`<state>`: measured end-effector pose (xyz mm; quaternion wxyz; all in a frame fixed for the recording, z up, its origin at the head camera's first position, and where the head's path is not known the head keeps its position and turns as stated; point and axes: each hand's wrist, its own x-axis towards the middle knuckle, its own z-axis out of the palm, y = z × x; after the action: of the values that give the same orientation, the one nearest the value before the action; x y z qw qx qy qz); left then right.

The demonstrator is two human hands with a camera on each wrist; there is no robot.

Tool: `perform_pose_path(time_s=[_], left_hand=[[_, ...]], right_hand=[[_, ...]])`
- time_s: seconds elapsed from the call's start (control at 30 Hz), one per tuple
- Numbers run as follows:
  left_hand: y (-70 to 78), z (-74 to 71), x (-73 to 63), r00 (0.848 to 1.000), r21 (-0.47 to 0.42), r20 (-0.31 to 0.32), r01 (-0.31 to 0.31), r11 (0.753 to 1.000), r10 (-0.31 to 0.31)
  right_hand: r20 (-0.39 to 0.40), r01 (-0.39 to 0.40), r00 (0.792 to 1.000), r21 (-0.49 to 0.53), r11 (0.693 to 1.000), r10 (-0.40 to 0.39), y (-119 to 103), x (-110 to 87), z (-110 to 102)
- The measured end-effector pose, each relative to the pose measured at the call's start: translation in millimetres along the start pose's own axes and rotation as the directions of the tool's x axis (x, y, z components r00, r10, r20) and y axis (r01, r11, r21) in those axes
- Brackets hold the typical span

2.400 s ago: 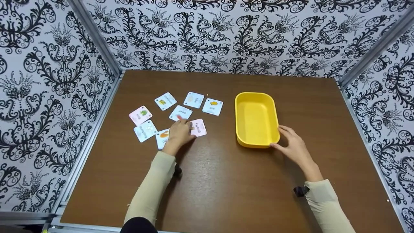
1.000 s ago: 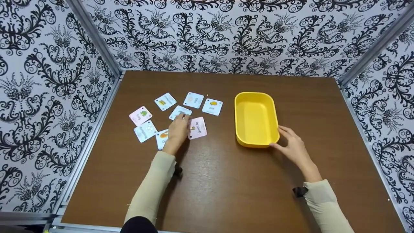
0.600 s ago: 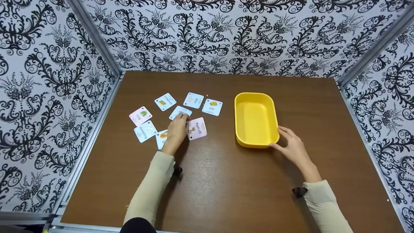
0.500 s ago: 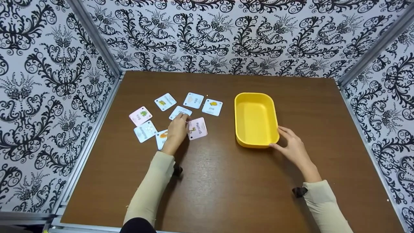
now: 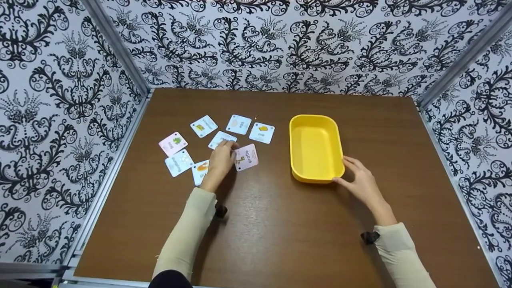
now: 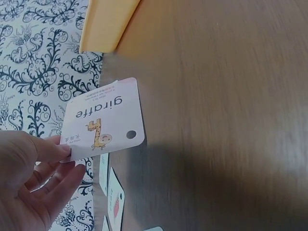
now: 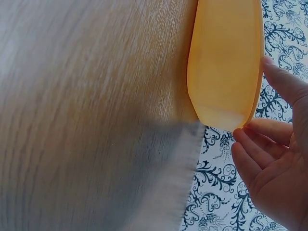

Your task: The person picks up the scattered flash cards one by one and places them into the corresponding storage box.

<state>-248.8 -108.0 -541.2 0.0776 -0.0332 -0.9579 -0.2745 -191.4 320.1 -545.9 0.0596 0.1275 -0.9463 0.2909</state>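
My left hand (image 5: 221, 162) pinches a square pink giraffe flashcard (image 5: 247, 157) by one edge, thumb against its printed face. In the left wrist view, the flashcard (image 6: 108, 103) tilts above the wooden table, printed side showing. Beside the fingers, a blue flashcard (image 5: 221, 139) is partly covered by my hand; another with an orange picture (image 5: 201, 168) lies near my wrist. My right hand (image 5: 362, 182) holds the near right corner of a yellow plastic tub (image 5: 316, 148), thumb on one side and fingers on the other. The right wrist view shows fingertips at the tub's (image 7: 226, 62) edge.
Other flashcards lie face up on the table: a pink frog one (image 5: 173, 144), a blue one (image 5: 179, 163) below it, and several blue ones farther back, such as one with a yellow picture (image 5: 262, 133). Patterned walls (image 5: 256, 44) border the back and sides.
My left thumb and fingers have shifted to the giraffe flashcard's left edge. The flashcard has turned and moved slightly to the right. My right hand stays at the tub's corner.
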Motion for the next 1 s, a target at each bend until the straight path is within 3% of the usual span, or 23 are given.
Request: perform_pose_path(time_s=[0.33,0.63,1.0], left_hand=[[2.8,-1.5,1.0,1.0,-0.051,0.004,-0.024,0.998,0.024],[3.4,0.2,1.3,1.0,-0.155,-0.018,-0.027,0.988,0.025],[8.4,0.4,5.9,1.0,-0.321,-0.024,-0.021,0.947,0.014]], right_hand=[[-0.007,0.004,1.0,0.002,1.0,-0.004,1.1,-0.7,1.0],[-0.001,-0.007,1.0,0.003,1.0,0.007,-0.8,-1.7,0.1],[-0.002,0.002,1.0,-0.01,1.0,-0.002,-1.4,-0.9,-0.7]])
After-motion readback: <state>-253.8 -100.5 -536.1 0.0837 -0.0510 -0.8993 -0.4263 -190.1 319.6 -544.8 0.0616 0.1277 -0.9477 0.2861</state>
